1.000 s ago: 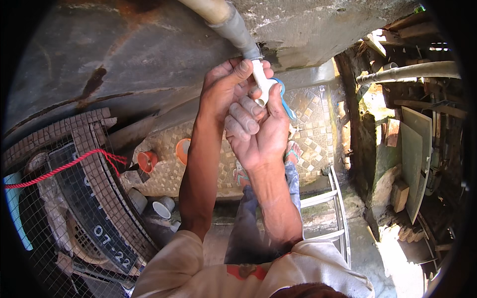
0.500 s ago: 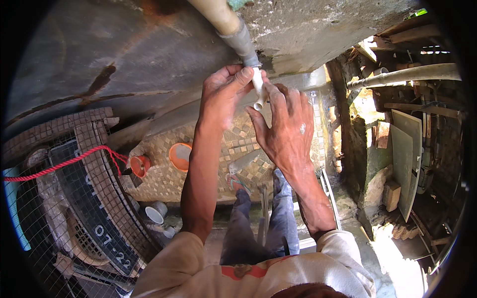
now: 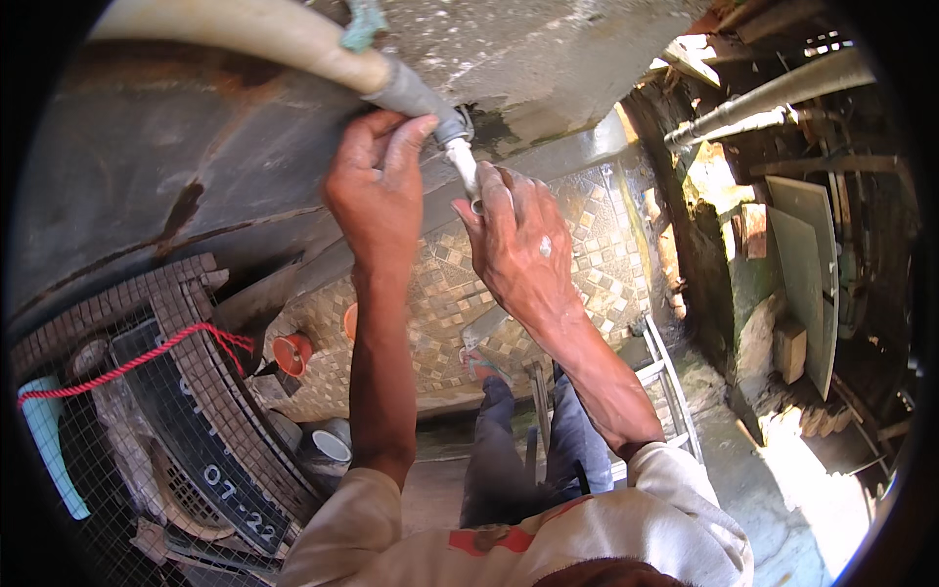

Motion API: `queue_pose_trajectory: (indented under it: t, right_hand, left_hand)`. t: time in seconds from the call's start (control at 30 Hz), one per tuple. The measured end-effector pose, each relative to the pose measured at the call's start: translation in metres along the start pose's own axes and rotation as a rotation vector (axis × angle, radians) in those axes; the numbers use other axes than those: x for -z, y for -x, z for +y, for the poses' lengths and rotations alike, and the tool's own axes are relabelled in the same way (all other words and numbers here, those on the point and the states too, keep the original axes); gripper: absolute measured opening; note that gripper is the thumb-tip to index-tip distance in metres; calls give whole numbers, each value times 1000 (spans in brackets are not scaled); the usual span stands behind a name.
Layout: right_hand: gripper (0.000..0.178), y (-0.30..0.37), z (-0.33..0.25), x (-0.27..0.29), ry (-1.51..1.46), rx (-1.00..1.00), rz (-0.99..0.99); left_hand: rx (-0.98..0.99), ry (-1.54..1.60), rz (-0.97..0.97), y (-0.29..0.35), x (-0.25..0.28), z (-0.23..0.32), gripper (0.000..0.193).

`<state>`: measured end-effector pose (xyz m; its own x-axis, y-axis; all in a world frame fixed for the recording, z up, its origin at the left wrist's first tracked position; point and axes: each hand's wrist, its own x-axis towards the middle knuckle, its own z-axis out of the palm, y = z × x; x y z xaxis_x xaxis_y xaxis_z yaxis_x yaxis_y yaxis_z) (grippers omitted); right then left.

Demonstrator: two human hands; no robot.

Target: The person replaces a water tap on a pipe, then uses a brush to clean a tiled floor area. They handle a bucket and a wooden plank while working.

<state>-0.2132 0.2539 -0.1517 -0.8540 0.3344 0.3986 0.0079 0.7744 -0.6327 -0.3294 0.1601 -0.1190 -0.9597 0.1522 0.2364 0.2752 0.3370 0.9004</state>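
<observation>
A short white plastic pipe (image 3: 464,168) hangs from a grey pipe fitting (image 3: 416,98), which sits on the end of a thick cream pipe (image 3: 264,41). My right hand (image 3: 523,240) has its thumb and fingers closed around the lower end of the white pipe, hiding part of it. To the left, my left hand (image 3: 377,191) is closed in a pinch, thumb tip against or just beside the grey fitting. Whatever lies between its fingertips is too small or hidden to name. Both arms reach upward.
A dark curved wall (image 3: 147,127) fills the upper left. Below are a tiled floor (image 3: 450,342), an orange pot (image 3: 291,354), and a white bucket (image 3: 333,445). An aluminium ladder (image 3: 670,382) stands by my legs. Red rope (image 3: 127,367) crosses wire mesh at left; boards (image 3: 807,264) lean at right.
My left hand has come off the white pipe and moved up and left to the grey fitting. My right hand has closed on the pipe's lower end. The view has shifted.
</observation>
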Motion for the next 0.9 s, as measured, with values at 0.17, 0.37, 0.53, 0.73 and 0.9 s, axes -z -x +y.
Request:
queue_pose_trajectory:
  t: [0.17,0.37,0.53,0.73,0.9]
  right_hand:
    - [39,-4,-4,7,-912,-744,-163]
    - [43,11,-8,-33,-2506,-1237,71]
    - [46,11,-8,-26,-2136,-1082,-112]
    - [45,15,31,-10,-240,-26,36]
    - [37,-3,23,-15,-115,72,94]
  left_hand:
    - [-18,35,-8,-3,-3,-1,14]
    - [-20,8,-7,-4,-3,3,13]
    - [-16,34,-27,-8,2,3,13]
    - [34,36,-74,-8,4,7,14]
    - [15,25,-85,-8,6,3,15]
